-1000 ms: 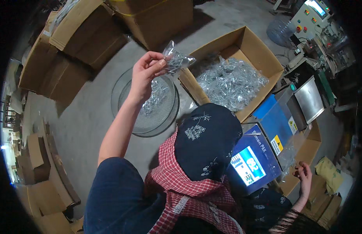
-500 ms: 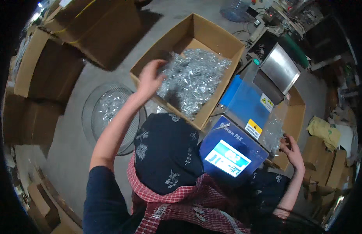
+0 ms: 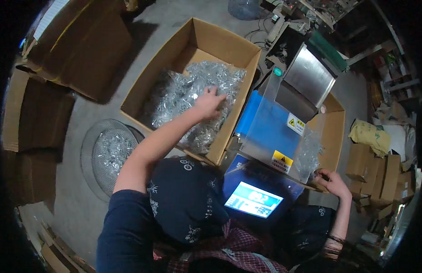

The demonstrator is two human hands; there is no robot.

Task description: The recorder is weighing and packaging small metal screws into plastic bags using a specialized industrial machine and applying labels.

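Two hands at work, well apart. Left hand (image 3: 210,103) is inside the open carton (image 3: 224,42), over the pile of clear bags (image 3: 172,107) with shiny metal pieces, closer to the right wall than the left. Fingers part-curled; can't tell if they grip a bag. Pile leaves bare cardboard at the carton's far corner. Right hand (image 3: 333,183) is at the near edge of the second carton (image 3: 333,132), fingers bent beside loose clear plastic (image 3: 307,157); grip can't be told. Blue machine (image 3: 272,125) sits between cartons, screen (image 3: 254,200) lit. Round mesh basket (image 3: 93,179) near the first carton's left corner holds similar pieces (image 3: 111,150).
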